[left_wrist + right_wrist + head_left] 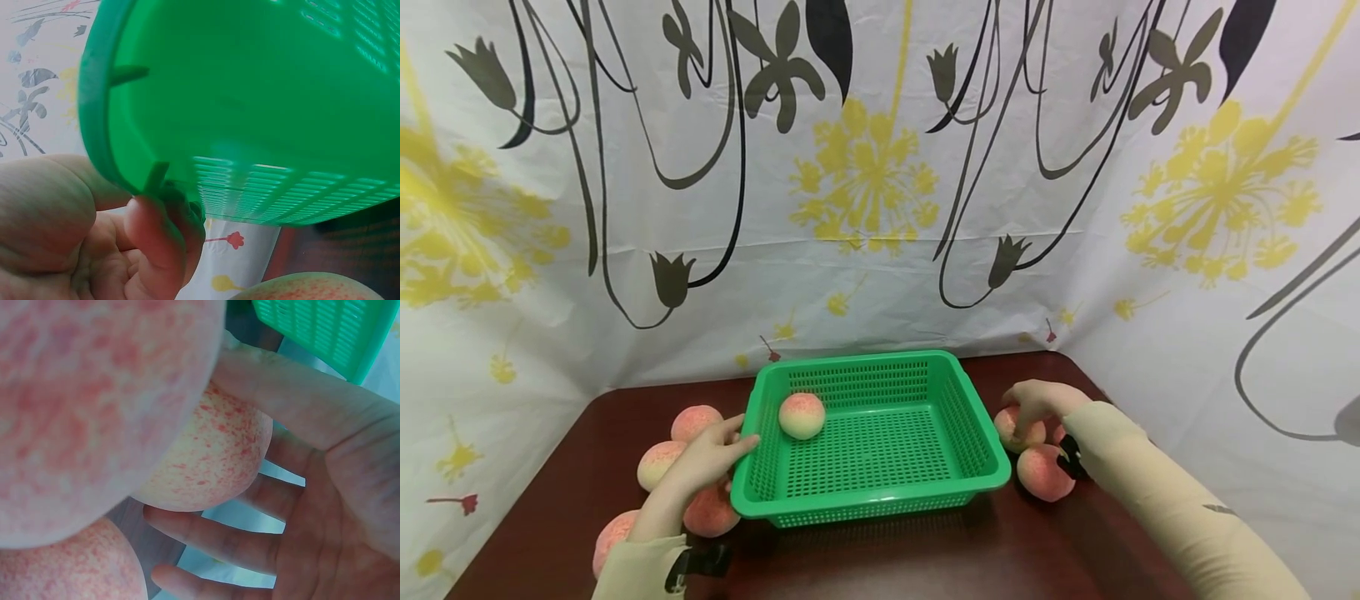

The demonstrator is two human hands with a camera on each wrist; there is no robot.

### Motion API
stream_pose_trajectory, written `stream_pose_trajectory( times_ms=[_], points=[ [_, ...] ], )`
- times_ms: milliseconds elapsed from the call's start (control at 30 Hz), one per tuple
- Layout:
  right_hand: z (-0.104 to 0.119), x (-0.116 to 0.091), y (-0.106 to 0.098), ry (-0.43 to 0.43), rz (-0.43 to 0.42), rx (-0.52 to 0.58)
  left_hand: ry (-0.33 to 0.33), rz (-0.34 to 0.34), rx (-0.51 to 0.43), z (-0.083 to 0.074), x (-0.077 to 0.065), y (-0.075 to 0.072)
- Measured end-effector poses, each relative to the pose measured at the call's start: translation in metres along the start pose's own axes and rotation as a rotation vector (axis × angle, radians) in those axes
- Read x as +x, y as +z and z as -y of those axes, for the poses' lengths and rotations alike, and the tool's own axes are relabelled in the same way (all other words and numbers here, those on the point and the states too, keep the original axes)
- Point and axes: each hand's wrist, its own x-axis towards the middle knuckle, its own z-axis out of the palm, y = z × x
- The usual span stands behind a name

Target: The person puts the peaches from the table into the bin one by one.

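A green plastic basket (pixel 872 496) stands on the dark table, with one peach (pixel 802 416) inside near its left wall. My left hand (pixel 707 454) holds the basket's left rim, thumb over the top; in the left wrist view its fingers (pixel 156 244) curl beneath the edge. To the right of the basket, my right hand (pixel 1041 397) reaches down over a pinkish-yellow peach (pixel 1028 432). The right wrist view shows thumb and fingers around this peach (pixel 206 453). Close by lies another peach (pixel 1046 472), and a further one (pixel 1060 433) is partly hidden by the hand.
Left of the basket lie several peaches, among them one at the back (pixel 694 419), one farther left (pixel 658 463), one under my left wrist (pixel 710 512) and one near the sleeve (pixel 613 537). A flower-patterned sheet (pixel 865 275) hangs around the table (pixel 880 558).
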Motion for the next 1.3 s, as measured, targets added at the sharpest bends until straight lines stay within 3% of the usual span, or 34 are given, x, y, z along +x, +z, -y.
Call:
stream_pose_trajectory(
  times_ms=[200,433,933,1300],
  points=[
    [0.002,0.0,-0.002,-0.023,-0.004,0.001,-0.002,0.002,-0.011,-0.002,0.0,0.0],
    [0.009,-0.002,-0.014,-0.14,-0.044,-0.124,-0.014,-0.016,-0.007,-0.002,0.0,0.001],
    [0.032,-0.007,-0.041,-0.137,-0.058,-0.142,-0.025,-0.033,0.018,0.0,-0.002,0.001],
    [0.041,-0.016,-0.065,-0.216,-0.079,-0.196,-0.012,-0.025,0.004,0.0,-0.002,0.003]
  ],
)
